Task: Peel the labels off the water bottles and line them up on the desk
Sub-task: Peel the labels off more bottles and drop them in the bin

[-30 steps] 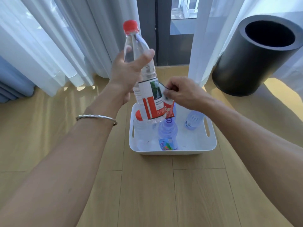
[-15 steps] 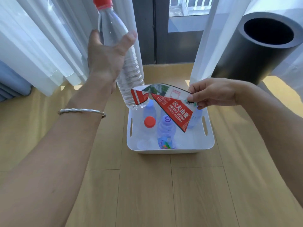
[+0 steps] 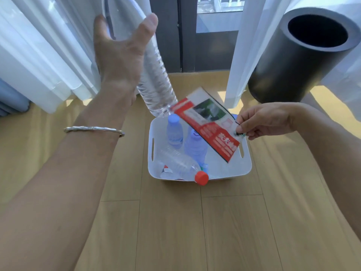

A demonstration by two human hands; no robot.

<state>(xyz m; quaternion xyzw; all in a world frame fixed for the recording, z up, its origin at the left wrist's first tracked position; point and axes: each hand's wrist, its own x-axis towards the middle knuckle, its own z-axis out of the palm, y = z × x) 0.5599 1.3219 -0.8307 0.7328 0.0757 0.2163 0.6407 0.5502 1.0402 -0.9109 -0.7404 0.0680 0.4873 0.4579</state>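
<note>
Label point(image 3: 210, 124) now fully off — right hand point(image 3: 261, 122) pinches it; left hand point(image 3: 119, 55) grips the bare bottle point(image 3: 154, 83), lifted higher. Next: stand it up.

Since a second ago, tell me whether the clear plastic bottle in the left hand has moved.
Yes. The clear bottle rose up and left, away from the white bin.

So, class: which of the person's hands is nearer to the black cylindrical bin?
The right. The right hand, pinching the peeled label, sits just below the black bin. The left hand grips the clear bottle far across the view.
</note>
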